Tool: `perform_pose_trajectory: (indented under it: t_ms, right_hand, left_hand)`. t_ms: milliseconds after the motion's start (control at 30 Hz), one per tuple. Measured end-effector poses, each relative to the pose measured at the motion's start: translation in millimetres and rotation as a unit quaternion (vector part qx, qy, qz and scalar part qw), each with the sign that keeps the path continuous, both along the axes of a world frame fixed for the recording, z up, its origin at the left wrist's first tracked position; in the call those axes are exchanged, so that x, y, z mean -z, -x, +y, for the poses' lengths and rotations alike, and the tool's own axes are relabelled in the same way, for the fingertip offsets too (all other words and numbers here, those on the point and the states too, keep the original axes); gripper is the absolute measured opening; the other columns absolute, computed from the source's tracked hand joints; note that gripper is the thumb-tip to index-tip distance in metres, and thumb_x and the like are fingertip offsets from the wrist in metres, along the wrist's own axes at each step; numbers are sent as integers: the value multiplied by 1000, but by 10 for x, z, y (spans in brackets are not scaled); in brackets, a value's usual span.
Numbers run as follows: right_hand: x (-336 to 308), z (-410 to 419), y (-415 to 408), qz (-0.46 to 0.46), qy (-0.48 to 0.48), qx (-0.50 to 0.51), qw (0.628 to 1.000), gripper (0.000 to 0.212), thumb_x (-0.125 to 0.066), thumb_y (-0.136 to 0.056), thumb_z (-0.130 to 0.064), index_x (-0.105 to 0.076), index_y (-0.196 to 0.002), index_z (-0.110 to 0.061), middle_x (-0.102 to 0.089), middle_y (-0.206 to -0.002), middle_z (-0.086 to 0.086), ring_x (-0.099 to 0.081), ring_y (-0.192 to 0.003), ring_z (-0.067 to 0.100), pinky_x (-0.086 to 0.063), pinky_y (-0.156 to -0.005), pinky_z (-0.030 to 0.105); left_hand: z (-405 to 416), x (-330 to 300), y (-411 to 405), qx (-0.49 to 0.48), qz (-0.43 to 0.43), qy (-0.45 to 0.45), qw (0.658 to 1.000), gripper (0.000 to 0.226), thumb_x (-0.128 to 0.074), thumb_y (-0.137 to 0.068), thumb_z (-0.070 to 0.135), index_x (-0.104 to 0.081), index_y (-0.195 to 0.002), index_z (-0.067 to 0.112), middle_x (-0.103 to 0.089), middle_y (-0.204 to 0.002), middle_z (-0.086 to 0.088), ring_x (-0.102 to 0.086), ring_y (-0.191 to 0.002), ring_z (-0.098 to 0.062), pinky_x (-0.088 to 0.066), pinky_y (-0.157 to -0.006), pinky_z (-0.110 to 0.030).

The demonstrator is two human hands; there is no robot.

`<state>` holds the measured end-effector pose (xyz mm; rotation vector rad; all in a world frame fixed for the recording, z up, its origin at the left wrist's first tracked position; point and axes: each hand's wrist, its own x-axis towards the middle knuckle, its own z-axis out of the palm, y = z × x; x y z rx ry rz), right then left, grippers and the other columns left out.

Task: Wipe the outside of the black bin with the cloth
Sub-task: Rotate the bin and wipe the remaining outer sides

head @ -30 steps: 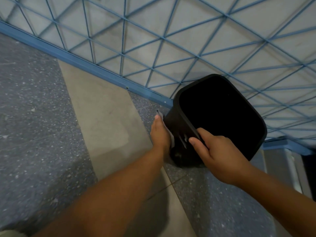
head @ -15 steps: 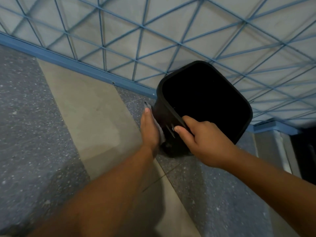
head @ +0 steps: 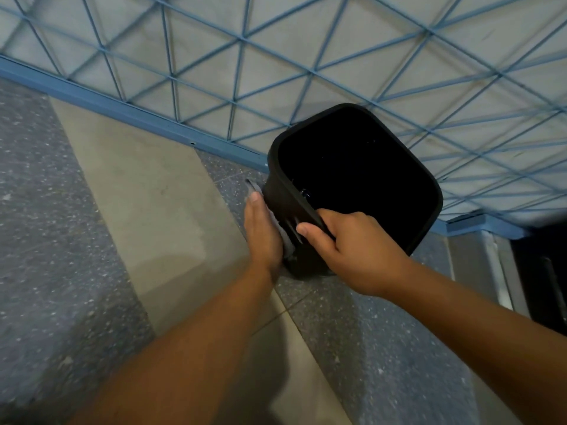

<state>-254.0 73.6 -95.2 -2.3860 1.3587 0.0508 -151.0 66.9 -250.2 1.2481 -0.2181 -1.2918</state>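
Two bare forearms reach in from 6 and 4 o'clock. The left hand (head: 263,233) lies flat, fingers straight and pointing toward 12 o'clock. The right hand (head: 352,250) curls its fingers, thumb extended toward 9 o'clock.

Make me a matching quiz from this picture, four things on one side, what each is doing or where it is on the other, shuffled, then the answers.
Things
1. left hand
2. right hand
3. black bin
4. grey cloth

States
A. tilted, its open mouth facing the camera
B. sandwiched between a palm and the bin's outer wall
C. grips the bin's near rim, thumb outside
D. flat, fingers straight, pressing against the bin's side

Pairs: 1-D, 2-C, 3-A, 4-B
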Motion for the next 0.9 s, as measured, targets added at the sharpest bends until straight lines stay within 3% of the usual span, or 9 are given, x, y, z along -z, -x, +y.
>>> perform_pose_trajectory:
  t_ms: [133,233,300,433,567,700,767,833,900]
  right_hand:
    - [3,7,0,-6,-1,4,1000,50,-26,-89,-63,-54,-84,-22,-60,-67,0,-60,-61,16,-52,-61,45]
    - [4,10,-8,-1,3,2,1000,47,-25,-89,-61,-53,-85,-23,-59,-68,-1,-60,-63,17,-52,-61,45]
    - [-6,-1,-13,5,2,-1,1000,48,-24,-89,-61,-52,-86,-23,-60,-69,0,-60,-65,19,-52,-62,45]
    - [-14,11,-35,6,0,1,1000,47,-25,-90,-59,-53,-89,-22,-62,-69,2,-61,-64,21,-52,-62,46]
    - [-10,7,-37,9,5,-1,1000,43,-28,-94,-56,-53,-89,-21,-62,-70,2,-61,-65,22,-52,-63,46]
    - [-12,17,-22,6,10,1,1000,45,-26,-93,-57,-53,-88,-22,-61,-69,1,-61,-65,20,-52,-63,45]
    - [-2,12,-19,2,7,2,1000,47,-24,-91,-59,-53,-88,-22,-61,-69,1,-62,-65,19,-53,-63,45]
    - [3,4,-9,6,4,-1,1000,49,-23,-90,-60,-53,-89,-21,-62,-71,2,-62,-68,21,-53,-64,45]
    - [-4,2,0,9,7,-3,1000,49,-23,-90,-60,-53,-88,-22,-62,-72,2,-62,-68,22,-52,-65,46]
  left_hand:
    - [-156,144,-106,19,134,-1,991,71,-26,-112,63,-56,-158,19,-64,-156,-13,-60,-146,-30,-37,-133,-52]
    - [-43,74,-50,8,57,20,998,86,-33,-96,75,-45,-166,25,-51,-169,-3,-46,-159,-21,-29,-137,-49]
    - [-8,112,-10,-9,26,37,999,78,-27,-107,68,-39,-169,22,-44,-174,-3,-39,-163,-20,-26,-139,-48]
    - [-220,203,-93,-36,131,-6,991,62,-27,-116,51,-50,-162,15,-61,-159,-15,-60,-146,-28,-42,-131,-48]
    - [-58,162,14,-70,27,16,997,69,-32,-108,60,-55,-159,18,-71,-144,-2,-70,-129,-4,-54,-112,-25]
    - [-262,242,-69,-43,127,0,991,62,-25,-117,49,-50,-162,16,-60,-159,-14,-59,-148,-28,-40,-132,-46]
    - [-222,173,-26,-46,95,16,994,64,-29,-113,56,-54,-159,20,-67,-153,-7,-64,-143,-21,-47,-126,-40]
    - [-104,187,40,-66,55,24,996,64,-31,-109,58,-56,-156,22,-73,-139,7,-71,-129,-3,-55,-109,-21]
    - [-98,234,11,-44,76,31,996,64,-26,-115,55,-50,-162,20,-69,-146,2,-68,-135,-8,-51,-117,-27]
